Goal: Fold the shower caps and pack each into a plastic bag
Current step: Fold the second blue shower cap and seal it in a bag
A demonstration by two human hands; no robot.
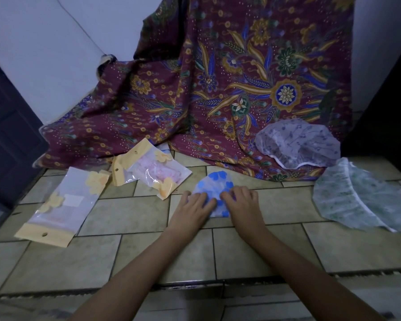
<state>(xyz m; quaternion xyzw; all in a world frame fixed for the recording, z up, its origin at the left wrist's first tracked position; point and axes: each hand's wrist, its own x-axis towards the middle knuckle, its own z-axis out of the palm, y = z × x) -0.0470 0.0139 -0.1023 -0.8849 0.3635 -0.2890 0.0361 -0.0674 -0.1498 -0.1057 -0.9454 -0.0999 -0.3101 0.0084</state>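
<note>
Head view puts the blue-spotted shower cap [214,181] on the tiled floor [287,205] just ahead of me. I have my left hand [193,205] and right hand [242,199] open on its near half, pressing it flat, I judge to set a fold. A plastic bag [63,202] that looks empty lies near left within reach, a filled bag [153,174] lies beyond it, and the lilac cap [296,144] and green cap [357,200] lie unfolded at right.

The left hand [196,206] and right hand [242,201] cover the near half of the blue-heart shower cap [215,181]; whether the right one pinches it is hidden. Well right of that cap, a green-print cap [357,200] runs off the picture's edge. Well left, the contents of one plastic bag [63,205] are too faint to tell.
</note>
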